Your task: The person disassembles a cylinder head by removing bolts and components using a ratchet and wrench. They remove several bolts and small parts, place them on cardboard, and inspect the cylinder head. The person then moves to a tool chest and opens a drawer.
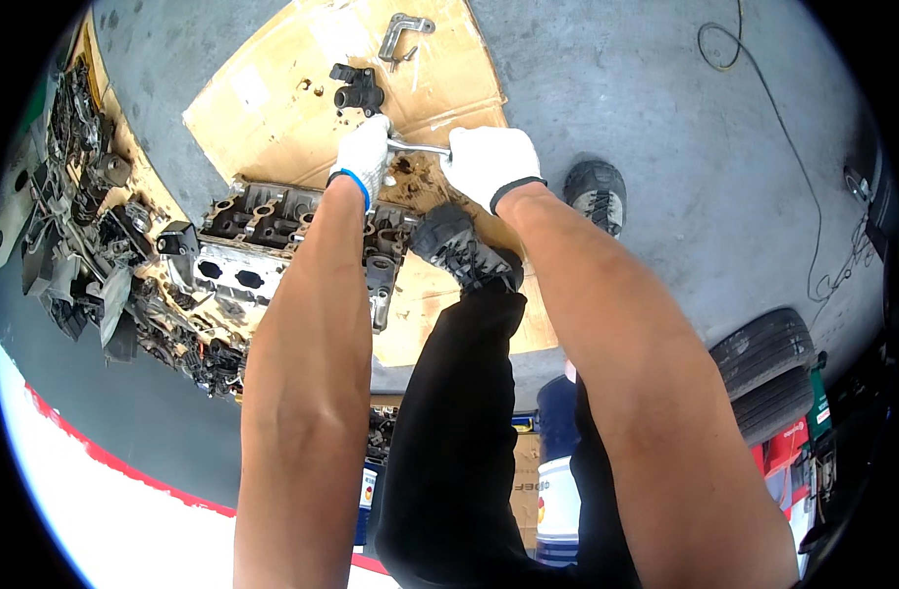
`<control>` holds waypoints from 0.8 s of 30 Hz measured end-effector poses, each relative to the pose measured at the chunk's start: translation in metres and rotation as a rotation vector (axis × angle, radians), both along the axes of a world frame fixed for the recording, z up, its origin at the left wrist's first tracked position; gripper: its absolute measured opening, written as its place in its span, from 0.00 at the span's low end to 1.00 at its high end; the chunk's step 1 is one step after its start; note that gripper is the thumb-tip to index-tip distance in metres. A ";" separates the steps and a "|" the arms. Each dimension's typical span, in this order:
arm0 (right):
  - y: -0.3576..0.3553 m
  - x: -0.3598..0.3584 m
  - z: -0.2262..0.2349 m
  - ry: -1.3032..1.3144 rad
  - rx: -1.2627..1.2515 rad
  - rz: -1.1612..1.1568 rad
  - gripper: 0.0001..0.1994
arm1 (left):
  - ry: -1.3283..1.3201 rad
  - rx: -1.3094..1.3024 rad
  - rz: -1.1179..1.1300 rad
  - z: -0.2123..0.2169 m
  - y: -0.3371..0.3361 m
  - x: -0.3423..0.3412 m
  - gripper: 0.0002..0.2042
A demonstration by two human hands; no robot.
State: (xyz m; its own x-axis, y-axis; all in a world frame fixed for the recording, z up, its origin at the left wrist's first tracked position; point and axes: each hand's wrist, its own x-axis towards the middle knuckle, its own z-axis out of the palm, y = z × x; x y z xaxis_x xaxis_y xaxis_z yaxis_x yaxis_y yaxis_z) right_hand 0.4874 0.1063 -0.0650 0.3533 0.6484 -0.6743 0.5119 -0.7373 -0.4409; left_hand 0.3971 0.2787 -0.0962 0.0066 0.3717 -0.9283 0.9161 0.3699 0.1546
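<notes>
Left grip (363,155) and right grip (491,165) hold a bar (420,148), upper centre
Its ends seem hidden; left forearm (307,393) covers engine part (253,234).

A tan cardboard sheet (272,128) is covering part of the grey floor (626,88); an angled metal bracket (386,37) is lying near its far edge. At left, a dense heap of dark mechanical parts (76,226) is spreading in a long band. At lower left, a red stripe (79,439) is bordering a white area. At upper right, a thin cable (785,130) is looping, then trailing downward. Two black tyres (763,348) are resting together near a red box (786,445). A blue-and-white drum (559,491) is standing at lower centre, partly hidden.
</notes>
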 end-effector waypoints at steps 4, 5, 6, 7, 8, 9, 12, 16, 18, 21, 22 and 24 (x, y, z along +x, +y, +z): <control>0.001 0.001 -0.004 -0.004 0.004 0.027 0.15 | -0.007 0.036 -0.002 0.001 -0.002 -0.001 0.15; 0.000 0.001 -0.006 -0.015 0.015 0.030 0.15 | -0.008 0.049 -0.008 0.001 -0.003 -0.001 0.15; 0.000 0.001 -0.008 -0.026 0.029 0.033 0.15 | -0.008 0.056 -0.003 0.003 -0.004 0.002 0.16; 0.000 0.002 -0.010 -0.031 0.034 0.028 0.14 | -0.009 0.065 0.001 0.005 -0.006 0.005 0.16; -0.001 0.002 -0.010 -0.031 0.027 0.028 0.14 | -0.010 0.073 0.005 0.008 -0.008 0.007 0.16; 0.000 0.002 -0.009 -0.034 0.025 0.032 0.14 | -0.008 0.075 0.011 0.007 -0.008 0.005 0.16; 0.002 -0.001 -0.004 -0.047 0.011 0.035 0.15 | -0.016 0.080 0.015 0.006 -0.007 0.002 0.16; 0.003 -0.002 -0.003 -0.073 0.018 0.044 0.15 | -0.071 0.084 -0.033 -0.001 -0.004 -0.007 0.16; 0.004 0.000 0.000 -0.076 -0.008 0.044 0.14 | -0.098 0.045 -0.016 0.003 -0.006 -0.004 0.22; 0.006 0.000 0.008 -0.089 0.023 0.031 0.15 | -0.135 0.033 -0.022 0.010 -0.003 -0.006 0.21; 0.006 -0.001 0.014 -0.081 0.025 0.032 0.15 | -0.130 0.046 -0.014 0.010 -0.004 -0.007 0.21; 0.009 0.003 0.020 -0.046 0.026 0.049 0.13 | -0.156 0.022 0.010 0.012 -0.005 -0.008 0.23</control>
State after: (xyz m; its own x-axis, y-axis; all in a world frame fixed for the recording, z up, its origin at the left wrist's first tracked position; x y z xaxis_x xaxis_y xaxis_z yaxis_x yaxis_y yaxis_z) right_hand 0.4906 0.1152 -0.0451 0.3509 0.6828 -0.6409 0.5671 -0.6996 -0.4348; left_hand 0.3887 0.2741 -0.0840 0.1468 0.3924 -0.9080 0.8766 0.3737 0.3033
